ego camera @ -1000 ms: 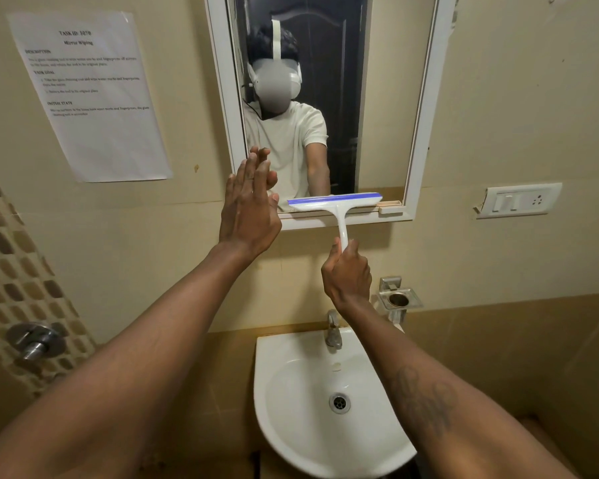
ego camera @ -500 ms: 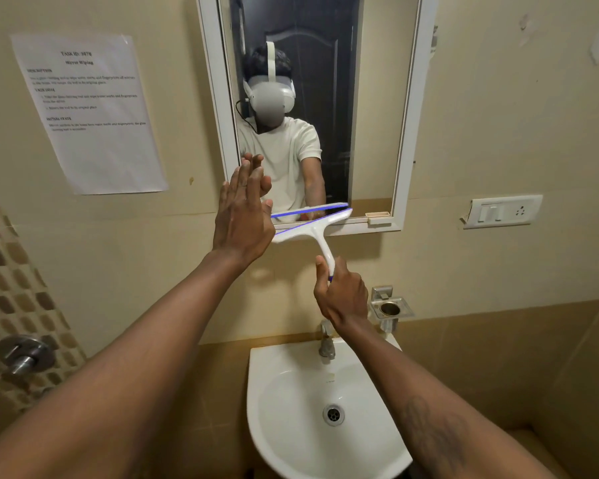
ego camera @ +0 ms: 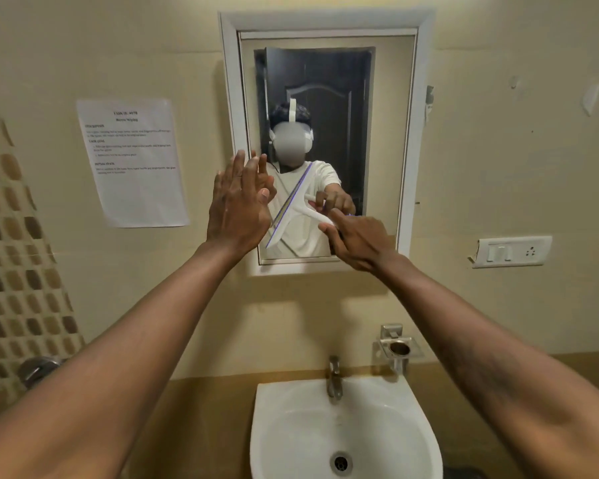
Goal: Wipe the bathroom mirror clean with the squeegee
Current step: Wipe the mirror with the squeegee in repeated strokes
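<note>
Squeegee (ego camera: 293, 210) tilted on mirror (ego camera: 388, 133), gripped by right hand (ego camera: 360, 242); left hand (ego camera: 237, 205) open, empty.

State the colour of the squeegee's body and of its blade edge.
The squeegee has a white body and a blue blade edge, seen in the head view.

White squeegee (ego camera: 293, 216) tilts diagonally against the white-framed mirror's (ego camera: 388, 133) lower glass.

On the paper sheet (ego camera: 134, 162) left of the mirror (ego camera: 325, 98), "INITIAL STATE" can be read; remaining print is blurred.
</note>
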`<move>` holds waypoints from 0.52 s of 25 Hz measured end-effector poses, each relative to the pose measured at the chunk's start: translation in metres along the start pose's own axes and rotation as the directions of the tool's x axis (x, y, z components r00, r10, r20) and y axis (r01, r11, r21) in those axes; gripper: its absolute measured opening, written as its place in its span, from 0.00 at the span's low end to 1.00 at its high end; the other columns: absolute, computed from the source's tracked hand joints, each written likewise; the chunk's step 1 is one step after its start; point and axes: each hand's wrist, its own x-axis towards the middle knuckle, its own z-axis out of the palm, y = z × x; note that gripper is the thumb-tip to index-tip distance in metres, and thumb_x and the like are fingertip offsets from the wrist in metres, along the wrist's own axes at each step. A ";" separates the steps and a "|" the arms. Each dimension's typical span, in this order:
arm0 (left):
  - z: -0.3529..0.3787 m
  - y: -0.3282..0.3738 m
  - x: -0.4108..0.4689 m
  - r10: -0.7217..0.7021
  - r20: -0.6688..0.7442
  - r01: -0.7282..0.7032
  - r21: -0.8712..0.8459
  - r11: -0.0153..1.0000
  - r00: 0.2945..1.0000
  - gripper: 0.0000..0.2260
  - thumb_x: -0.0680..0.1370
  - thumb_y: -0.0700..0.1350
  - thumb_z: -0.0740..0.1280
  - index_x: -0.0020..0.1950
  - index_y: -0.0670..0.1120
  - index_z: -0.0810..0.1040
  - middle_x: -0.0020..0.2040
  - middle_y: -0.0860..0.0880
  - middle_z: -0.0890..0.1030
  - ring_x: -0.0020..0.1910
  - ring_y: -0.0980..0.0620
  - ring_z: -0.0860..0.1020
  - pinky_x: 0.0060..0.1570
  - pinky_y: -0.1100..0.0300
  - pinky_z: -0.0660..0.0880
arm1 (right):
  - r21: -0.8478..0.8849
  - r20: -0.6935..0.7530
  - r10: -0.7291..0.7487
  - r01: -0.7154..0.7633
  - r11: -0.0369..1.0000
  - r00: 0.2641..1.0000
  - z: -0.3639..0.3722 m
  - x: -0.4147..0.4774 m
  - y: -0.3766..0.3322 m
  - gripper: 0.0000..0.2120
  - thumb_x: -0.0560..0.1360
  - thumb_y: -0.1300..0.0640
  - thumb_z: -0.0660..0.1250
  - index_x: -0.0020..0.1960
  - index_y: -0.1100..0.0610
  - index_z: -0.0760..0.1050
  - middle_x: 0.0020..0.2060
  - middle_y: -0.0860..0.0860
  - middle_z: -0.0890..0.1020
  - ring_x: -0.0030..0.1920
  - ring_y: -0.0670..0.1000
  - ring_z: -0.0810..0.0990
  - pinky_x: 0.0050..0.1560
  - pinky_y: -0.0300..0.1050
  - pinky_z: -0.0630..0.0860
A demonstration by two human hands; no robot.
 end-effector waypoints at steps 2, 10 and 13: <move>-0.010 0.005 0.012 0.021 -0.036 -0.020 0.025 0.999 0.999 0.25 0.82 0.42 0.61 0.80 0.44 0.61 0.83 0.42 0.57 0.83 0.44 0.55 0.82 0.43 0.52 | -0.013 -0.035 -0.074 0.074 0.997 0.997 -0.016 0.028 0.013 0.21 0.85 0.41 0.51 0.69 0.51 0.70 0.44 0.55 0.82 0.41 0.58 0.80 0.38 0.46 0.68; -0.041 0.012 0.055 0.055 -0.171 -0.036 0.111 0.993 0.984 0.26 0.82 0.45 0.62 0.80 0.45 0.61 0.83 0.41 0.58 0.83 0.43 0.55 0.82 0.44 0.53 | -0.106 -0.069 -0.250 0.242 0.965 0.966 -0.092 0.154 0.029 0.25 0.82 0.35 0.54 0.46 0.55 0.76 0.28 0.48 0.72 0.26 0.50 0.72 0.34 0.41 0.69; -0.045 0.011 0.065 0.043 -0.201 -0.017 0.129 0.991 0.979 0.27 0.82 0.44 0.63 0.80 0.46 0.61 0.84 0.42 0.58 0.83 0.43 0.55 0.82 0.46 0.52 | -0.154 -0.068 -0.257 0.244 0.957 0.964 -0.106 0.188 0.026 0.29 0.80 0.30 0.54 0.37 0.53 0.72 0.24 0.47 0.68 0.25 0.48 0.67 0.32 0.37 0.59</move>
